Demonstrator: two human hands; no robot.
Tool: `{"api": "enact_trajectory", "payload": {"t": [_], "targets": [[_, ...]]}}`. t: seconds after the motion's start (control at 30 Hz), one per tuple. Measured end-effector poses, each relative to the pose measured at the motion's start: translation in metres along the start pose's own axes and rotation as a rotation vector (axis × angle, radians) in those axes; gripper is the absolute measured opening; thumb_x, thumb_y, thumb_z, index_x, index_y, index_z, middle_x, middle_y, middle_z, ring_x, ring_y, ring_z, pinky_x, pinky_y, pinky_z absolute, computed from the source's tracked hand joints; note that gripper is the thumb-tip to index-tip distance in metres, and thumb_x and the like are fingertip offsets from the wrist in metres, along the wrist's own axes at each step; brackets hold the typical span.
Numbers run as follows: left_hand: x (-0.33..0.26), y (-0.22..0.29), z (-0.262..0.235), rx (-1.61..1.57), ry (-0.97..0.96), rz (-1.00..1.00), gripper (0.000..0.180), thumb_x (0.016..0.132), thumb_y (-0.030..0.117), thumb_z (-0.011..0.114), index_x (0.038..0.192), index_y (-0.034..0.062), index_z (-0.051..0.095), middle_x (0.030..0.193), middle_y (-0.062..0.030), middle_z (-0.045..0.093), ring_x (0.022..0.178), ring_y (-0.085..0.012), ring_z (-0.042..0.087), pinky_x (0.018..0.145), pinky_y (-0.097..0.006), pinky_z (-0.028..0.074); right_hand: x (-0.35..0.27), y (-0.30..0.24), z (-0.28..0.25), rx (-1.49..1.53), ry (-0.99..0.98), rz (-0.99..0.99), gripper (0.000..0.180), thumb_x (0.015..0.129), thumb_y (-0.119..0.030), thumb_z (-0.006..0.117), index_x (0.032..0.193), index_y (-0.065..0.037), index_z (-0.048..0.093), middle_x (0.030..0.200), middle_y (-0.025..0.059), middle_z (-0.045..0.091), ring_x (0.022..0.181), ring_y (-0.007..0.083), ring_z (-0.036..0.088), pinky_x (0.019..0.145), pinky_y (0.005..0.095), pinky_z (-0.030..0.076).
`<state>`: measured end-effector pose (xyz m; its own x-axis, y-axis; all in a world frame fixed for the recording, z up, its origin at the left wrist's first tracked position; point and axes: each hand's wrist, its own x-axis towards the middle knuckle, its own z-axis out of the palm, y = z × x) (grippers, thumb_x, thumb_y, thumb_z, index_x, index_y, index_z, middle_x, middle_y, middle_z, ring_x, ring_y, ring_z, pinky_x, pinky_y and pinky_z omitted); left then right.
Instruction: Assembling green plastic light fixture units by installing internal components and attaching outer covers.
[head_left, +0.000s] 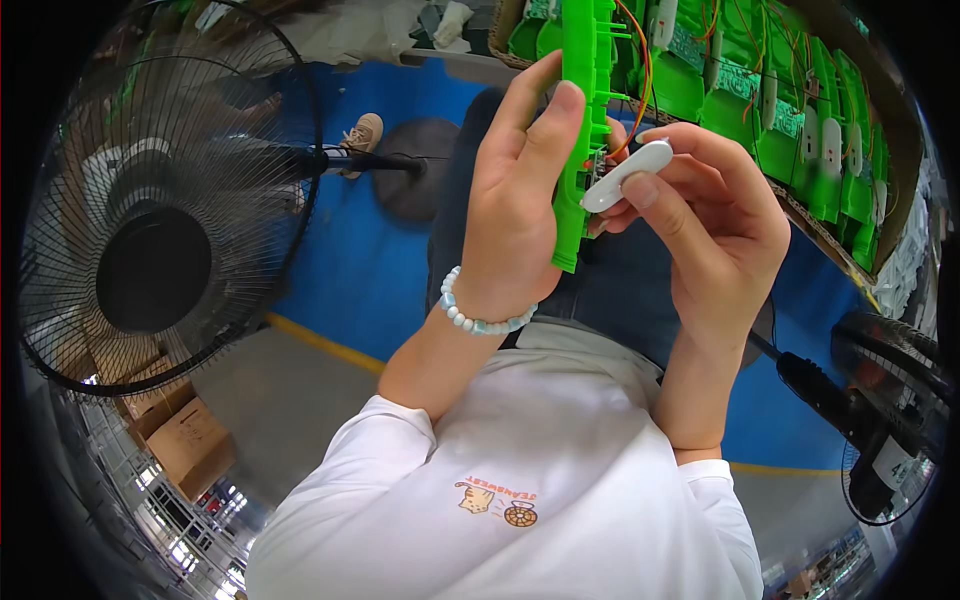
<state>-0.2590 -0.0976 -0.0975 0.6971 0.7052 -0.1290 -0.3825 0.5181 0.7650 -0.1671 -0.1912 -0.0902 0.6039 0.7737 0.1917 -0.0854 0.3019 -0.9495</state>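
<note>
My left hand [520, 190] is closed round a bright green plastic housing [577, 150], held upright and seen nearly edge-on. Short green posts stick out along its right side, and thin red and yellow wires curve from its upper part. Between the thumb and fingers of my right hand [715, 205] is a small white oval plastic cover [628, 176], tilted against the lower right side of the housing. Small parts show behind the cover, but my fingers hide most of them.
At the upper right a cardboard box [838, 235] holds several green housings [730, 115] with circuit boards, wires and white covers. A large fan [155, 270] stands on the left, another fan [880, 420] at the lower right. Brown cartons [190, 445] sit at the lower left.
</note>
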Motion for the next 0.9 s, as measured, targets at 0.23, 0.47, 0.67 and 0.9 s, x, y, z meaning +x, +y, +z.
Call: {"api": "enact_trajectory", "payload": {"t": [0.23, 0.47, 0.67, 0.9], "targets": [[0.000, 0.000, 0.010, -0.052, 0.009, -0.048, 0.048, 0.099, 0.036, 0.051, 0.135, 0.0050, 0.040, 0.083, -0.0068, 0.060, 0.060, -0.0108, 0.056, 0.044, -0.024, 0.042, 0.000, -0.002, -0.010, 0.019, 0.001, -0.007, 0.028, 0.082, 0.011, 0.065, 0.109, 0.011, 0.059, 0.092, 0.0174, 0.069, 0.078, 0.0185, 0.068, 0.063, 0.0282, 0.060], [0.003, -0.014, 0.012, 0.115, 0.007, 0.043, 0.054, 0.097, 0.030, 0.058, 0.138, -0.0001, 0.041, 0.085, -0.0047, 0.061, 0.067, -0.0082, 0.056, 0.054, -0.023, 0.045, 0.000, -0.002, -0.017, -0.128, 0.031, -0.035, 0.029, 0.081, 0.009, 0.066, 0.110, 0.010, 0.062, 0.089, 0.0175, 0.068, 0.071, 0.0207, 0.067, 0.060, 0.0296, 0.058], [0.002, -0.017, 0.013, 0.278, -0.001, 0.123, 0.050, 0.100, 0.028, 0.053, 0.139, -0.0007, 0.044, 0.094, -0.0029, 0.063, 0.076, -0.0049, 0.057, 0.063, -0.019, 0.046, 0.002, -0.008, -0.018, -0.315, 0.020, -0.047, 0.029, 0.080, 0.009, 0.067, 0.109, 0.008, 0.066, 0.085, 0.0145, 0.067, 0.067, 0.0171, 0.065, 0.058, 0.0265, 0.055], [-0.002, -0.015, -0.001, 0.558, -0.006, 0.138, 0.045, 0.103, 0.026, 0.043, 0.140, 0.0003, 0.043, 0.105, -0.0034, 0.065, 0.084, -0.0044, 0.058, 0.069, -0.019, 0.048, 0.007, -0.011, -0.008, -0.170, 0.074, 0.152, 0.017, 0.081, 0.006, 0.068, 0.098, 0.009, 0.064, 0.078, 0.0095, 0.065, 0.065, 0.0140, 0.063, 0.056, 0.0246, 0.053]]}}
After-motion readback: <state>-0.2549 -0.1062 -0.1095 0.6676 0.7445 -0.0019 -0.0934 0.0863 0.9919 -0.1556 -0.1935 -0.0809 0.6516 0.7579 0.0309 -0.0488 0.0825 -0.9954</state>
